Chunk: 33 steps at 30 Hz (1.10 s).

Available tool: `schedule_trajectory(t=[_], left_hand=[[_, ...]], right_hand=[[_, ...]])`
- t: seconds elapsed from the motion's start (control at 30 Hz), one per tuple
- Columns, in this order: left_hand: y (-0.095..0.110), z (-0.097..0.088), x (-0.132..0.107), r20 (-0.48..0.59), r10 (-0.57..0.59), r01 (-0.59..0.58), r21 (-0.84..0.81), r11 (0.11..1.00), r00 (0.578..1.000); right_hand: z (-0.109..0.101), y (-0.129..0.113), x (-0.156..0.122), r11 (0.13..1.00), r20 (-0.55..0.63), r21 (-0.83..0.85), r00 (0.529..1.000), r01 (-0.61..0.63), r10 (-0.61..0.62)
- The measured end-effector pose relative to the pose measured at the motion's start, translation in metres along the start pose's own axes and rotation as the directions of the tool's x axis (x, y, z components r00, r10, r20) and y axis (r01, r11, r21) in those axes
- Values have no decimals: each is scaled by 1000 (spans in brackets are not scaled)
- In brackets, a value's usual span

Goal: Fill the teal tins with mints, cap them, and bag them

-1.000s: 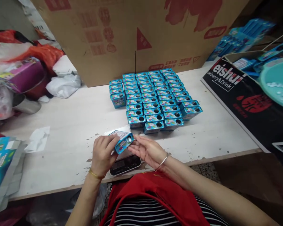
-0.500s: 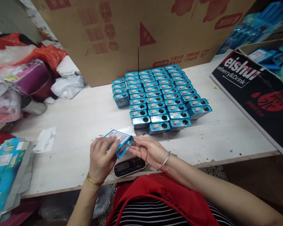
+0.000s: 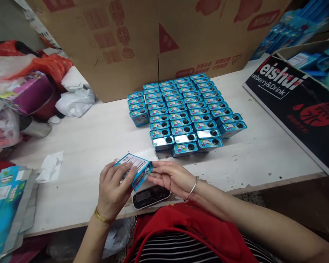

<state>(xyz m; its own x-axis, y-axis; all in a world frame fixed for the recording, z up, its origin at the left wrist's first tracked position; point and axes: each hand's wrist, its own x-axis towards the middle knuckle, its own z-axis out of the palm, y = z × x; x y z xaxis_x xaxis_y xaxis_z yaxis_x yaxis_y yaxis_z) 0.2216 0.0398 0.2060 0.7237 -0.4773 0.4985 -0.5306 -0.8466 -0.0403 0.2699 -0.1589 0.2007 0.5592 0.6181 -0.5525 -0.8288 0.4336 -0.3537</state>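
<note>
A small blue candy box is tilted above the scale, its white printed label facing up. My left hand is closed around its left side, fingers across the label and its edge. At the right end of the box, the fingertips of my right hand press against it, and part of that grip is hidden behind the box. Below is a digital scale with a white platform, partly covered by the hands. Just beyond stand several rows of matching blue candy boxes, packed upright with dark round spots on their tops.
A large cardboard carton stands behind the rows. A black printed box holding blue packages is at right. Flattened blue cartons, a crumpled white paper, a metal cup and plastic bags lie at left.
Both hands keep hold of the candy box. My left hand and the box have shifted slightly left and down, and the box has turned a little. The camera view has shifted slightly.
</note>
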Motion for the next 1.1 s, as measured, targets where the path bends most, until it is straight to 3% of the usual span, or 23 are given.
schedule_trajectory(t=[0.2,0.27,0.43,0.57,0.7,0.97,1.1], left_hand=[[5,-34,16,-62,48,-44,70,997,997],[2,-37,19,-67,56,-50,85,995,996],[-11,-8,9,12,35,-35,14,999,999],[-14,11,1,2,-36,36,-79,996,999],[-15,20,4,1,-87,86,-200,976,996],[-21,26,20,41,49,-41,-168,985,998],[-30,35,17,65,-11,28,-268,963,998]], right_hand=[[16,-11,-19,999,148,-30,989,14,-10],[18,-13,-18,1000,166,-19,986,19,-15],[6,-7,4,1000,61,18,998,3,-5],[-2,-8,10,1000,44,20,999,16,-16],[-6,-12,11,998,-11,-32,999,46,-46],[-14,-15,15,994,-37,-40,994,99,-100],[-21,-14,20,995,-51,-38,994,92,-94]])
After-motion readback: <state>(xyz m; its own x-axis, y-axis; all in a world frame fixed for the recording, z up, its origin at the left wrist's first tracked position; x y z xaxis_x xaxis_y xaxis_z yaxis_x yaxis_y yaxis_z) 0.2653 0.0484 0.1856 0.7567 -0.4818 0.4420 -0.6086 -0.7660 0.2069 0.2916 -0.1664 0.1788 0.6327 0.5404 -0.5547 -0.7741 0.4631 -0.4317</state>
